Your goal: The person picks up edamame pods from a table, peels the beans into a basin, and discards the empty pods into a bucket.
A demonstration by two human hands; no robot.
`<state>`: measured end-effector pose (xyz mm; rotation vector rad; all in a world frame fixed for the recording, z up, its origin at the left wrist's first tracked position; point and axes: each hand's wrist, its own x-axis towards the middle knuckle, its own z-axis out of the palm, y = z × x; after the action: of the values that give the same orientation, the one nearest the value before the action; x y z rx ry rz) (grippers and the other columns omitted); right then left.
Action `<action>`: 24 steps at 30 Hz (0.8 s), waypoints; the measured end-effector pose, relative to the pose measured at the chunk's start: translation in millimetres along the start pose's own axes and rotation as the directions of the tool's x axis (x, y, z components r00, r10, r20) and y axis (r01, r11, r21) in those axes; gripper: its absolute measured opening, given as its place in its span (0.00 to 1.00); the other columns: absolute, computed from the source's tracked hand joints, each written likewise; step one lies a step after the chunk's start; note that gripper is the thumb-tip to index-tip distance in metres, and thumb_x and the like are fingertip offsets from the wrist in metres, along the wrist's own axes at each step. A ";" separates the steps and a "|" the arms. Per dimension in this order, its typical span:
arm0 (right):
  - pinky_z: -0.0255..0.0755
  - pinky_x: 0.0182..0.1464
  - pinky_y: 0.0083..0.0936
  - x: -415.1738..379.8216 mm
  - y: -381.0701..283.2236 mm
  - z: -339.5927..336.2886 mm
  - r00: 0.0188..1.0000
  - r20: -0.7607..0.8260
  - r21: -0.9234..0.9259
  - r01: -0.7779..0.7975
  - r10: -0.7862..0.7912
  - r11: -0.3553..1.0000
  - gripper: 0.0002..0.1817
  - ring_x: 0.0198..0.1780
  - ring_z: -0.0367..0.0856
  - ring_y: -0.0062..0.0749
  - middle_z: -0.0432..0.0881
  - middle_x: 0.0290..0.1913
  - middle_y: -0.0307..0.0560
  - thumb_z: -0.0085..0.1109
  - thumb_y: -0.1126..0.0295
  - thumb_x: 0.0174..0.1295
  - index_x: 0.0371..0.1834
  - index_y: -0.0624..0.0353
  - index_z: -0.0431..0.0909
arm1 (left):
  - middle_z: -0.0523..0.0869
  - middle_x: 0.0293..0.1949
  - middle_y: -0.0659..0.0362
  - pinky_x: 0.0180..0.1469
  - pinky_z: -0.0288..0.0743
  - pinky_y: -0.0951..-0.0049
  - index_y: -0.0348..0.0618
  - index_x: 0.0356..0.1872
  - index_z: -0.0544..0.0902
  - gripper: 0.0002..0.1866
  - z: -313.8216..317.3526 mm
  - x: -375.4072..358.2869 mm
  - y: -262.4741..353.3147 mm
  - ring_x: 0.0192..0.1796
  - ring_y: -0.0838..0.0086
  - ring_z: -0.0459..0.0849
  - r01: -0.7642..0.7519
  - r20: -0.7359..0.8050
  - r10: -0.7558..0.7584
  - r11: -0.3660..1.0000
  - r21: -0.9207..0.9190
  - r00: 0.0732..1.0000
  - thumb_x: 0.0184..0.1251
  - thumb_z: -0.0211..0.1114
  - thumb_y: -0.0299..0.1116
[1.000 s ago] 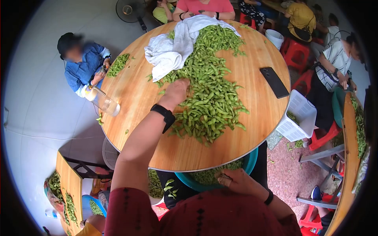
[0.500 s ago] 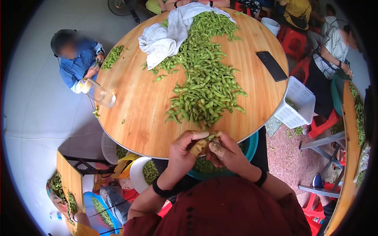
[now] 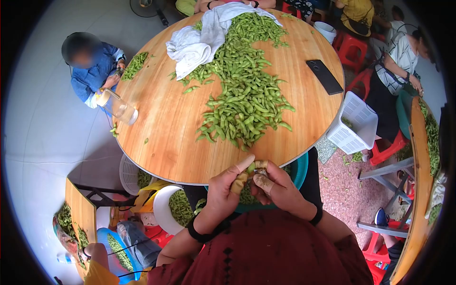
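Just past the table's near edge, my left hand (image 3: 227, 186) pinches a green soybean pod (image 3: 251, 167) between thumb and forefinger. My right hand (image 3: 280, 186) is closed close against it, its thumb and forefinger at the pod's right end. A small metallic glint shows between the right fingers; its kind is too small to make out. Tan covers wrap several fingertips on both hands. Below them sits a teal basin (image 3: 301, 170) with green contents, partly hidden by my hands. A large pile of soybean pods (image 3: 247, 102) lies on the round wooden table (image 3: 166, 147) ahead.
A white cloth (image 3: 192, 50) lies by the pile. A black phone (image 3: 324, 77) is on the table's right, a clear pitcher (image 3: 121, 110) at its left edge. A white basket (image 3: 354, 123) stands right, a white bucket (image 3: 166, 209) left. Other people sit around.
My left thumb has lifted and points up more, and the pod has shifted slightly left and down. The hands have moved a little apart. The whole view has shifted slightly.
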<state>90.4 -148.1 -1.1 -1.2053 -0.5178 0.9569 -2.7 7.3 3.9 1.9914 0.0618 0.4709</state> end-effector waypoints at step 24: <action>0.69 0.21 0.21 -20.7 8.6 -7.8 0.958 0.024 -0.046 -0.283 0.285 0.958 0.10 0.21 0.76 0.26 0.80 0.31 0.44 0.45 0.66 0.73 0.50 0.60 0.70 | 0.83 0.27 0.52 0.34 0.76 0.70 0.36 0.40 0.82 0.05 21.6 -31.3 -12.0 0.28 0.61 0.84 0.315 -0.019 -0.317 0.946 -0.078 0.948 0.66 0.60 0.23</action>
<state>82.6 -169.2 -8.7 -1.3281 -0.3955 1.2151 -22.0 -13.4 -24.2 1.8574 0.3733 0.2917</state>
